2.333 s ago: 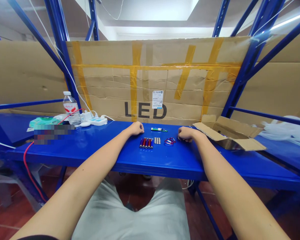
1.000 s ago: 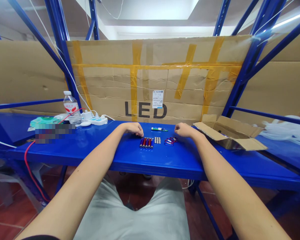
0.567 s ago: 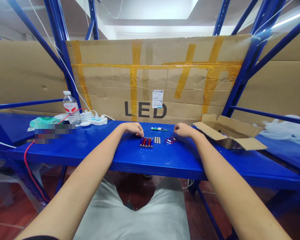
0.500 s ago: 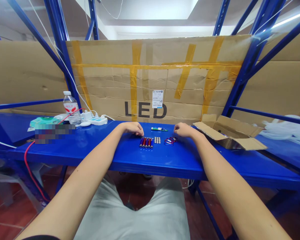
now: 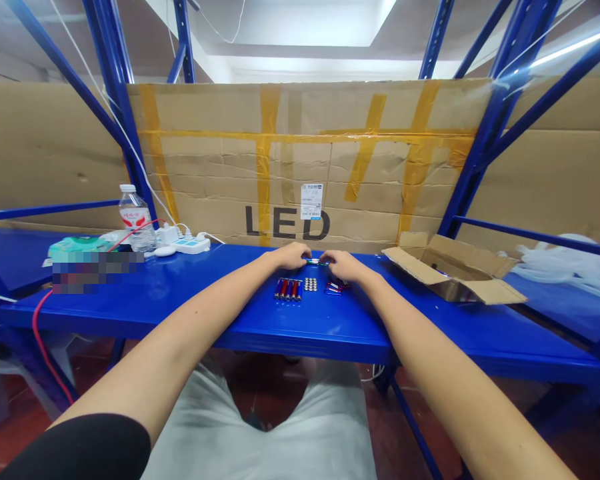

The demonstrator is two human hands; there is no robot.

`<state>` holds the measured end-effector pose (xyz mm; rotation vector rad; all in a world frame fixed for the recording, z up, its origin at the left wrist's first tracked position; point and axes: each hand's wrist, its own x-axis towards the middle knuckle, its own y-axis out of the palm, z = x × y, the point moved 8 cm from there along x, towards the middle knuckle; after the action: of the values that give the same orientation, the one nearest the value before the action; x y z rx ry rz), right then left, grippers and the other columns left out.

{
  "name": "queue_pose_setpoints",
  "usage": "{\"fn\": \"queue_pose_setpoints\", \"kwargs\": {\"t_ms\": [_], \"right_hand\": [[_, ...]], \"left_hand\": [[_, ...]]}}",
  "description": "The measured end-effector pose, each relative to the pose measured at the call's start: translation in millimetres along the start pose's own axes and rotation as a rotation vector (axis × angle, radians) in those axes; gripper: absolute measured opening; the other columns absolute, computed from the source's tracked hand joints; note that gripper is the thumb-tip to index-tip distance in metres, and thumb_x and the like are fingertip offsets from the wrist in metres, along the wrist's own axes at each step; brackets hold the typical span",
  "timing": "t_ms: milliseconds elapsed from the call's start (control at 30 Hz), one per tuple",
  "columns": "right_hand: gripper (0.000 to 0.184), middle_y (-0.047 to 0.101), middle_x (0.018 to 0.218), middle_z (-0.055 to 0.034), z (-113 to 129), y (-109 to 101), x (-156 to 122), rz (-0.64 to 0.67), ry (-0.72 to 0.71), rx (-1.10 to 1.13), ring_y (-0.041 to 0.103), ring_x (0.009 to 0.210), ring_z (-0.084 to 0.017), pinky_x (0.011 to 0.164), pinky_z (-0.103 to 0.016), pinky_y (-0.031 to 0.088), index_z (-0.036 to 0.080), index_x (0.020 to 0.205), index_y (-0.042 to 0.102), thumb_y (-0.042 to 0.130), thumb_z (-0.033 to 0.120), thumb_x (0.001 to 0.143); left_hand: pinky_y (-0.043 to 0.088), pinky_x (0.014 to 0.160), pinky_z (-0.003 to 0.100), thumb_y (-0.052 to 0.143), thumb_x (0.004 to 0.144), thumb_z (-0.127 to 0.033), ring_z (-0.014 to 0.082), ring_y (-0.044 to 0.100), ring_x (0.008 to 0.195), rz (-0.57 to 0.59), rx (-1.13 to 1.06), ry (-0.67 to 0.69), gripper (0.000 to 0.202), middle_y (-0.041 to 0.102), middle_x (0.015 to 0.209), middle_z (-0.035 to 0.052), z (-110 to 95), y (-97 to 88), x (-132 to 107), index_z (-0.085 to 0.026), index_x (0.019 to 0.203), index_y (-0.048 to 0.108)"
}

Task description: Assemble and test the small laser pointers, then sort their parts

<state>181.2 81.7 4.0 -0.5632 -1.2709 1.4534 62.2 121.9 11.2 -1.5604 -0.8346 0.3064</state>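
A small green and silver keychain flashlight [image 5: 316, 262] lies crosswise at the back of the blue table. My left hand [image 5: 293, 255] closes its fingertips on the left end. At the other end, the curled fingers of my right hand [image 5: 342, 265] grip the green clip side. My fingers cover both tips. Nearer to me is a row of several red and blue flashlight tubes [image 5: 289, 289]. Silver button cells [image 5: 311, 284] form a small block beside them. Red and blue carabiners [image 5: 334, 288] are heaped to the right, below my right hand.
An opened cardboard box [image 5: 450, 270] stands on the right. Along the left side are a water bottle [image 5: 137, 220], a white power strip [image 5: 193, 245] and a green packet [image 5: 80, 248]. A large cardboard sheet [image 5: 220, 173] closes off the back between blue metal posts.
Both hands have moved inward, from either side of the green flashlight onto its two ends. The view has shifted slightly. The tubes, button cells and carabiners stay in place.
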Motion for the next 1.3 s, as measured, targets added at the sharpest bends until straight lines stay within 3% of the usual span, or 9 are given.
{"fn": "queue_pose_setpoints", "kwargs": {"t_ms": [233, 433, 600, 733, 900, 1067, 1167, 1300], "right_hand": [[0.042, 0.071, 0.113, -0.0098, 3.4, -4.9, -0.1, -0.035, 0.012, 0.024, 0.063, 0.103, -0.018, 0.088, -0.021, 0.044, 0.014, 0.107, 0.068, 0.047, -0.002, 0.075], [0.036, 0.073, 0.107, -0.0103, -2.5, -6.5, 0.6, -0.060, 0.057, 0.057, 0.065, 0.094, -0.016, 0.082, -0.021, 0.045, 0.011, 0.106, 0.068, 0.048, 0.001, 0.077], [0.036, 0.073, 0.105, -0.0092, -1.4, -2.4, -0.6, -0.022, 0.053, 0.066, 0.066, 0.093, -0.016, 0.080, -0.020, 0.047, 0.012, 0.107, 0.068, 0.050, 0.001, 0.078], [0.031, 0.071, 0.114, -0.0111, 5.2, 0.2, 0.0, -0.016, -0.001, 0.086, 0.065, 0.102, -0.019, 0.089, -0.025, 0.046, 0.012, 0.110, 0.068, 0.054, 0.008, 0.082], [0.023, 0.071, 0.113, -0.0119, 15.2, -2.6, 4.2, -0.088, -0.094, 0.244, 0.064, 0.104, -0.021, 0.094, -0.030, 0.045, 0.012, 0.104, 0.068, 0.057, 0.021, 0.087], [0.011, 0.073, 0.092, -0.0106, 9.1, 4.7, 8.8, -0.030, -0.025, 0.602, 0.067, 0.087, -0.019, 0.077, -0.029, 0.052, 0.011, 0.089, 0.065, 0.058, 0.019, 0.086], [0.006, 0.073, 0.086, -0.0094, 5.7, 4.1, 7.7, -0.049, 0.022, 0.800, 0.068, 0.084, -0.017, 0.074, -0.027, 0.053, 0.013, 0.086, 0.060, 0.063, 0.018, 0.084], [0.013, 0.067, 0.068, -0.0031, 11.0, 6.1, 3.4, 0.013, 0.038, 0.908, 0.067, 0.070, -0.016, 0.070, -0.028, 0.053, 0.016, 0.080, 0.054, 0.066, 0.022, 0.083]], "left_hand": [[0.045, 0.079, 0.027, 0.060, 0.080, -0.021, 0.0197, 0.063, 0.090, -0.005, -0.012, 0.052, 0.023, 0.072, 0.101, 0.0087, -11.6, 9.8, 5.8, -0.015, 0.099, 0.071], [0.044, 0.070, 0.025, 0.064, 0.073, -0.016, 0.0166, 0.062, 0.080, 0.054, -0.064, -0.048, 0.025, 0.071, 0.089, 0.0057, -0.4, 11.8, -0.5, -0.014, 0.097, 0.068], [0.044, 0.073, 0.025, 0.061, 0.070, -0.015, 0.0171, 0.062, 0.083, 0.133, -0.074, -0.112, 0.026, 0.071, 0.092, 0.0055, 11.5, 14.3, -9.8, -0.015, 0.095, 0.069], [0.044, 0.071, 0.026, 0.061, 0.070, -0.018, 0.0172, 0.060, 0.080, 0.021, -0.091, -0.087, 0.022, 0.070, 0.090, 0.0057, 7.2, 3.5, -14.5, -0.014, 0.091, 0.066], [0.042, 0.071, 0.026, 0.055, 0.079, -0.021, 0.0162, 0.057, 0.080, -0.177, -0.128, 0.040, 0.017, 0.066, 0.089, 0.0038, -23.4, -17.1, -17.5, -0.016, 0.094, 0.060], [0.040, 0.070, 0.027, 0.050, 0.086, -0.024, 0.0160, 0.055, 0.079, -0.225, -0.126, 0.128, 0.014, 0.063, 0.087, 0.0035, -49.3, -28.6, -23.3, -0.017, 0.096, 0.056], [0.040, 0.071, 0.028, 0.046, 0.089, -0.023, 0.0161, 0.054, 0.078, -0.232, -0.101, 0.150, 0.013, 0.063, 0.085, 0.0043, -53.1, -32.0, -25.1, -0.016, 0.096, 0.055], [0.041, 0.074, 0.028, 0.045, 0.090, -0.020, 0.0167, 0.055, 0.079, -0.214, -0.064, 0.152, 0.014, 0.063, 0.085, 0.0050, -50.7, -31.1, -24.5, -0.016, 0.096, 0.057]]}}
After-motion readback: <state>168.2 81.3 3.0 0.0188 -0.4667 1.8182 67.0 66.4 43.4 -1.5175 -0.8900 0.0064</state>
